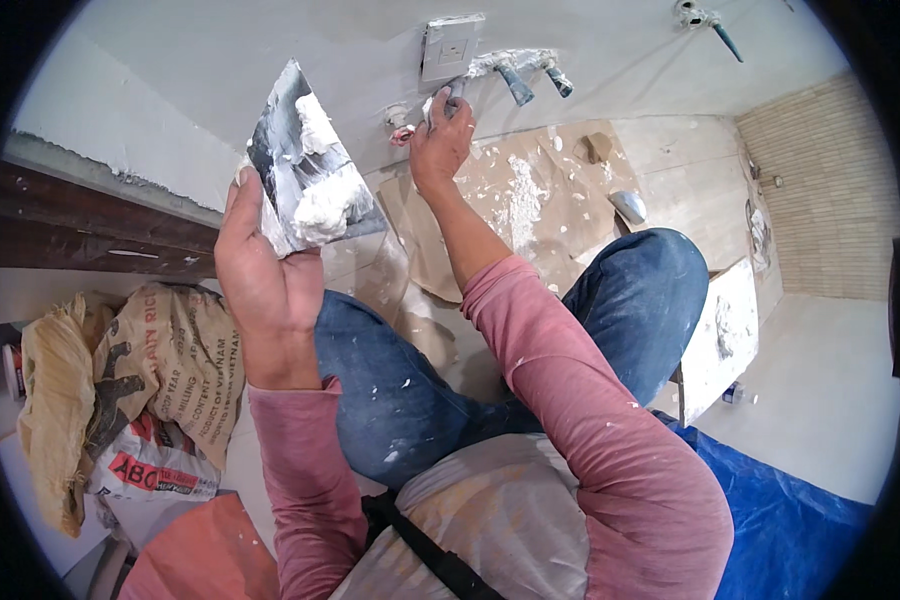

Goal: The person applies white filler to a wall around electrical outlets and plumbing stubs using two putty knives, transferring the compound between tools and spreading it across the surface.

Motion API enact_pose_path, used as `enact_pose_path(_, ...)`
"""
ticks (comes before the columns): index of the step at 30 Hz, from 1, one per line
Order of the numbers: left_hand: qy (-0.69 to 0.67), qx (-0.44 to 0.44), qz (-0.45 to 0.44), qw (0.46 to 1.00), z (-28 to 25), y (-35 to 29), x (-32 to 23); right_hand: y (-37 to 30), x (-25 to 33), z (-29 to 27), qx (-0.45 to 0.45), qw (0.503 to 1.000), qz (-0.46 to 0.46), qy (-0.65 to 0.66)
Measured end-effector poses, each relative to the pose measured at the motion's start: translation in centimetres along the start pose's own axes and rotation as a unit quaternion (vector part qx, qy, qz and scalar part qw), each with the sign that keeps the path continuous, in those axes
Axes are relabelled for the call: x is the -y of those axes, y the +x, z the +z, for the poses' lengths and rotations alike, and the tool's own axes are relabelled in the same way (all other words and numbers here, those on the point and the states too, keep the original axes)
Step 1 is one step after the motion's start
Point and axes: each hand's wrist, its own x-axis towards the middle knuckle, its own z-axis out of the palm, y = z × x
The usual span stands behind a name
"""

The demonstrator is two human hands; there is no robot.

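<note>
My left hand [270,260] is closed on the edge of a flat metal plate [278,118], held tilted up in front of the wall. Thick white putty [328,205] is heaped and smeared across that plate. Up against the wall, just below a white outlet plate [452,50], is my right hand [442,145]. Its fingers are bent together; what they hold, if anything, is mostly hidden. Beside it on the left, a valve with a red part [401,134] sticks out of the wall. To its right are two blue-green pipe stubs [515,85] with white putty around their bases.
Putty-spotted brown cardboard [545,190] covers the floor below the wall. A white board [720,335] with smears stands beside my right knee, near a blue tarp [790,510]. Printed sacks [175,365] lie at left, beneath a dark wooden ledge [100,225]. Another fitting [705,22] juts out at upper right.
</note>
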Motion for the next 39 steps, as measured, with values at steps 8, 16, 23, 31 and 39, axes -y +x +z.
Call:
enact_pose_path(8, 0.005, 0.012, 0.004, 1.0, -0.3, 0.4, 0.2, -2.3, -3.4, -2.0, -0.009, 0.996, 0.018, 0.082)
enact_pose_path(16, 0.007, -0.009, 0.005, 1.0, -0.1, 0.2, 0.1, 1.0, -2.0, -2.4, -0.118, 0.959, 0.095, 0.241)
enact_pose_path(23, 0.0, 0.033, -0.003, 0.999, 0.0, 0.2, 0.2, 0.1, -2.6, 0.4, -0.066, 0.988, 0.047, 0.135)
enact_pose_path(31, 0.013, 0.007, -0.005, 1.0, 0.3, -0.1, 0.3, -0.9, -3.1, -0.2, 0.035, 0.997, -0.034, 0.067)
enact_pose_path(39, 0.005, -0.007, 0.005, 1.0, 0.4, 0.4, 0.5, -1.9, -6.5, -1.8, -0.025, 0.986, -0.011, 0.165)
